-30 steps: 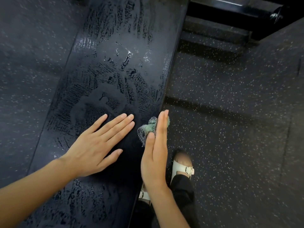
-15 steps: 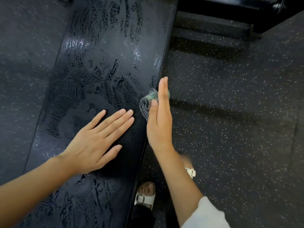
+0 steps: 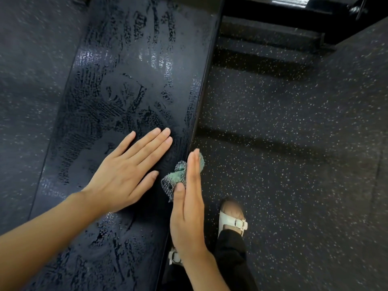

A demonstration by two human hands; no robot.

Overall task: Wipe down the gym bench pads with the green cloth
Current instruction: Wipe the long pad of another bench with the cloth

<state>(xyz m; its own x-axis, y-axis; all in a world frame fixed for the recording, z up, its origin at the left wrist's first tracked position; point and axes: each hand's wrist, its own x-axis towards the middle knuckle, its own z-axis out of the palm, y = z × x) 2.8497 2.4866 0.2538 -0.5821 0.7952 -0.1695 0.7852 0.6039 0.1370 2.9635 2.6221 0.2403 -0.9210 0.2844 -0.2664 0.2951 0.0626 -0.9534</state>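
A long black bench pad [image 3: 134, 80] runs from the bottom left toward the top, its surface streaked with wet wipe marks. My left hand [image 3: 126, 171] rests flat on the pad, fingers straight and spread. My right hand [image 3: 189, 198] stands edge-on against the pad's right side, fingers straight, pressing the green cloth [image 3: 178, 175] against that side edge. The cloth is bunched, with a checked weave showing beside the thumb; most of it is hidden behind my palm.
Dark speckled rubber floor [image 3: 294, 164] lies to the right and left of the bench. My feet in white sandals [image 3: 233, 219] stand close to the pad's right side. A black frame or step [image 3: 273, 17] sits at the top right.
My right hand with the cloth slid forward along the pad's side edge, then back toward me. My left hand stayed flat on the pad.
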